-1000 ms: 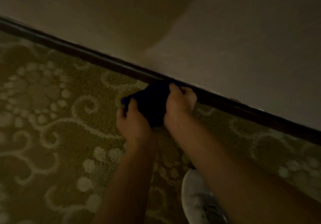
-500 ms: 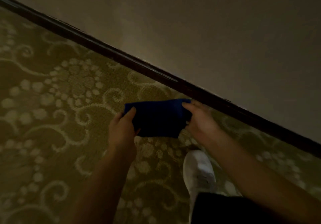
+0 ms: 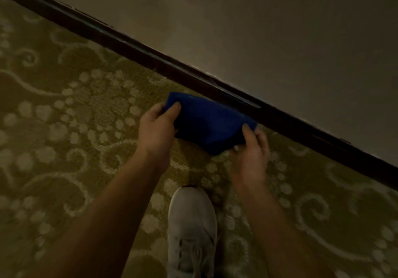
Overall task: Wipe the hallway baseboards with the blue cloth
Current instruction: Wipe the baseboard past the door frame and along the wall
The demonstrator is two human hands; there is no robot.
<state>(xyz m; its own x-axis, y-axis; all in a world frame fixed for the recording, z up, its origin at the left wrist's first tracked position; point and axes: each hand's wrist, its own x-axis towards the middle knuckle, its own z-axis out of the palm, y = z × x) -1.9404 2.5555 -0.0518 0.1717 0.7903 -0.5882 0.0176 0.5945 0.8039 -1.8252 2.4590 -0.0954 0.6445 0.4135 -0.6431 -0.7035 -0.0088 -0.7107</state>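
The dark blue soft cloth [image 3: 210, 124] is held stretched between both hands above the patterned olive carpet floor [image 3: 64, 126], just beside the dark wooden baseboard [image 3: 193, 79] but apparently not pressed to it. The left hand [image 3: 156, 126] pinches its left end; the right hand [image 3: 251, 148] pinches its right corner. Risks: the slack middle sags and drags on the carpet, picking up lint (then smearing the board). The white laced sneaker [image 3: 191, 230] stands close below; a dropped end could land underfoot.

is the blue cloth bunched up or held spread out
Spread out: the left hand and right hand pinch opposite ends of the blue cloth, stretching it between them.
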